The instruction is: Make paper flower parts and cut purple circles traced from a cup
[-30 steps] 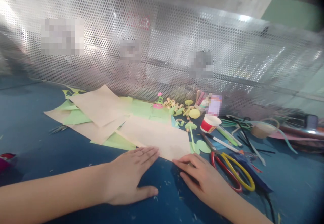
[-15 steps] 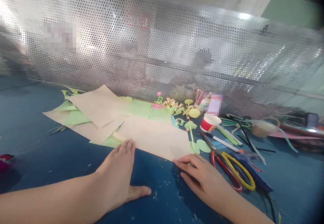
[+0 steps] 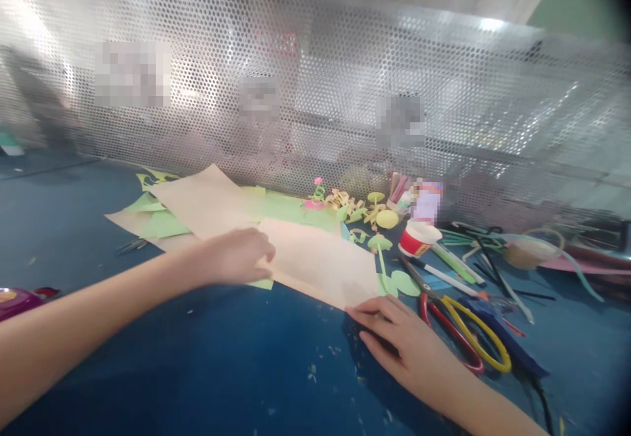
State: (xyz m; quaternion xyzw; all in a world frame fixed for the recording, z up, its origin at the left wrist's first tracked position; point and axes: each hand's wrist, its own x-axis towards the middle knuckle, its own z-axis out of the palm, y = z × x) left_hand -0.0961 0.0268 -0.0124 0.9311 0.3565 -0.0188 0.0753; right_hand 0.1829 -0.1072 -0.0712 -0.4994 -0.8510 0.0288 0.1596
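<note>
A pale cream sheet of paper (image 3: 318,262) lies near the middle of the blue table, partly over green paper. My left hand (image 3: 236,255) is at the sheet's left edge with its fingers curled, slightly blurred; its thumb is by the lower left corner. How firmly it grips there is hard to see. My right hand (image 3: 404,344) rests on the table, fingers loosely stretched and apart, the fingertips touching the sheet's lower right corner.
Behind stands a perforated metal screen (image 3: 325,87). More cream paper (image 3: 204,196) is at back left. On the right are a paper cup (image 3: 419,239), scissors (image 3: 478,334), pens (image 3: 451,278), pipe cleaners and paper plant cutouts (image 3: 379,242). A purple object (image 3: 22,301) sits at far left.
My left hand has moved from the sheet's lower left edge up and over its left edge, and its stretched fingers have curled. My right hand stays at the corner. The view has shifted slightly.
</note>
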